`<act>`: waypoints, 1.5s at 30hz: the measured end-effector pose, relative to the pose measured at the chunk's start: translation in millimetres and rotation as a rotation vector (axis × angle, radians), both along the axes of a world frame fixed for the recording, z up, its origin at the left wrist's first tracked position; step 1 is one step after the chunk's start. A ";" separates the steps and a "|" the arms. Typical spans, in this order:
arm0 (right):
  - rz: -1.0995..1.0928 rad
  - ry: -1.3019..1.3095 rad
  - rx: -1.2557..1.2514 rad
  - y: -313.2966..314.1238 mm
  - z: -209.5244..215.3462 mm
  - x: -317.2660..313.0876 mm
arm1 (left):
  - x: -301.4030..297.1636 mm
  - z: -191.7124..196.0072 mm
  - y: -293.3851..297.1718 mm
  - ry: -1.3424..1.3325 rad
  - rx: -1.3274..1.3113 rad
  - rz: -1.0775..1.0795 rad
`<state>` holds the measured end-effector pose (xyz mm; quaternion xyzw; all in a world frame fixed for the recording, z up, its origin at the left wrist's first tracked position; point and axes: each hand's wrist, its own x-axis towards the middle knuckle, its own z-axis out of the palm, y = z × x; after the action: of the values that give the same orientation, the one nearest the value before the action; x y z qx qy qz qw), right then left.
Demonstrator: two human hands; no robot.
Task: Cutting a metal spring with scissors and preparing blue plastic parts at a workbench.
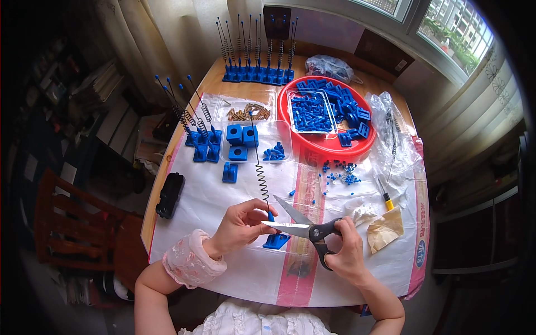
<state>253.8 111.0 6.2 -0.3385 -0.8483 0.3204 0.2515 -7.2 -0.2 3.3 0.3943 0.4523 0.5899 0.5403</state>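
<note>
My left hand (240, 229) pinches the blue lower end of a dark spring wire (261, 177), which stands up with its coil in the middle and a small blue tip. Just below the fingers is a flat blue plastic base (276, 241); whether it is joined to the wire cannot be made out. My right hand (347, 251) grips black-handled scissors (318, 231) with the blades spread apart. One blade points at the left fingertips and crosses in front of the blue end; the other angles up toward the wire.
Finished-looking spring pieces on blue bases (257, 74) stand at the back, with more at the left (204, 145). A red basin (301, 146) holds blue parts. Clear trays, brass pins (248, 113), small blue bits (350, 178), a yellow-handled tool (388, 202) and a black case (170, 195) lie around.
</note>
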 end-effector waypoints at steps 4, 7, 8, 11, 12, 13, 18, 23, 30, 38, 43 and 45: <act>0.013 -0.004 0.013 0.0 4.0 0.0 | -1.3 4.3 -0.1 0.115 0.010 -0.009; 0.025 0.001 0.007 -0.8 8.7 -1.9 | -2.4 2.3 -0.1 0.152 0.002 -0.011; 0.028 0.003 0.004 -0.9 9.0 -2.2 | -2.5 3.9 -0.6 0.142 -0.013 -0.022; 0.034 0.011 0.003 -0.5 7.3 -2.1 | -2.2 7.2 -1.0 0.122 -0.030 -0.043; 0.034 0.007 0.001 -0.4 7.3 -1.8 | -1.9 6.0 -0.9 0.122 -0.018 -0.042; 0.035 0.005 0.000 -0.5 7.6 -1.5 | -1.7 5.2 -1.1 0.123 -0.006 -0.041; 0.040 -0.003 -0.005 -0.2 7.6 -0.1 | -2.6 3.5 -1.3 0.096 -0.011 -0.063; 0.031 -0.025 -0.010 1.5 2.7 2.2 | -0.1 6.9 0.9 0.026 -0.031 -0.069; 0.026 -0.014 0.010 0.7 2.5 0.6 | -0.3 6.8 -0.1 -0.037 -0.071 -0.085; -0.012 -0.014 0.055 0.9 1.5 0.7 | -0.5 0.7 0.4 -0.107 -0.040 -0.117; -0.008 0.037 -0.011 0.3 3.5 -0.2 | -3.8 -4.0 1.5 -0.134 -0.051 -0.088; -0.016 0.056 -0.035 1.0 3.7 -0.7 | -4.4 0.2 2.2 -0.141 -0.045 -0.089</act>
<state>253.2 111.9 9.8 -0.3403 -0.8324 0.3425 0.2719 -11.6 2.0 3.5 0.3590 0.4084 0.5814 0.6052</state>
